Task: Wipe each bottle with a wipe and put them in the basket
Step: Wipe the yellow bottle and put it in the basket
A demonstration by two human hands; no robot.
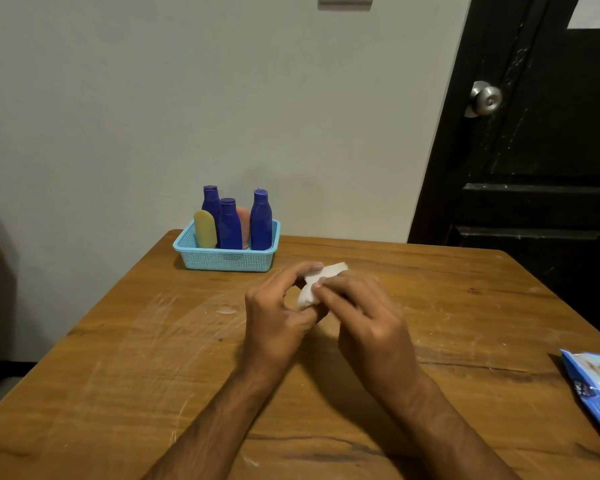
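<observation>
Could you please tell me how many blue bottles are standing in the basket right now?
3: back left, front middle, right end of the basket. More could hide behind.

scuffed wooden table (pixel 118 358), perforated plastic basket (pixel 222 260)

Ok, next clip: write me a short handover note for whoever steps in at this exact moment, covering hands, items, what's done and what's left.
Left hand and right hand: both pinch the white wipe between them, above the table.
Basket at the far edge holds three blue bottles, a yellow bottle and a pink bottle, standing upright.
Wipe pack lies at the right edge.
Done: every bottle in view is in the basket; none stands on the table.
Left: apparently only setting down or discarding the wipe.
</observation>
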